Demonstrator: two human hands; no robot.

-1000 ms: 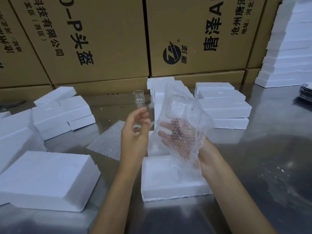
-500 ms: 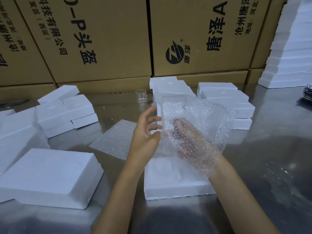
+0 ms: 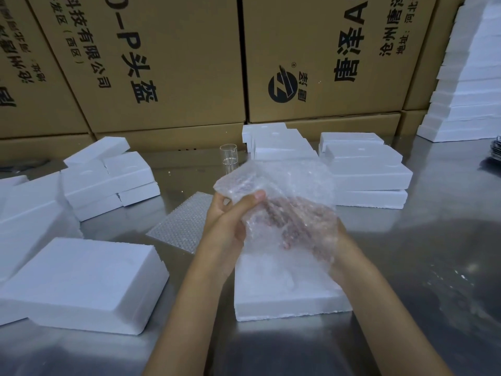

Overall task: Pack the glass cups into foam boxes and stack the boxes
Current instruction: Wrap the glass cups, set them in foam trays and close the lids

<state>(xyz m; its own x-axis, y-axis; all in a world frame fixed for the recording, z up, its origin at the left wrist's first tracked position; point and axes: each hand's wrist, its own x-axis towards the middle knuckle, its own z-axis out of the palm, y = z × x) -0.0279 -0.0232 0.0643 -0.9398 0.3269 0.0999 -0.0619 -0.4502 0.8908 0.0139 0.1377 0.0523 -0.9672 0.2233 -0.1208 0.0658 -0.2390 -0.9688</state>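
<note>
A packing warehouse: a steel worktable backed by stacked printed cardboard cartons, white foam boxes heaped on it, and a taller foam stack at its far right.

"头盔" on cardboard carton

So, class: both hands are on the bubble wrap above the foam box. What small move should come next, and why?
Probably free the left hand to fetch the glass cup. The cup stands bare on the table beyond the bubble wrap, which the right hand holds from underneath above the foam box.
</note>
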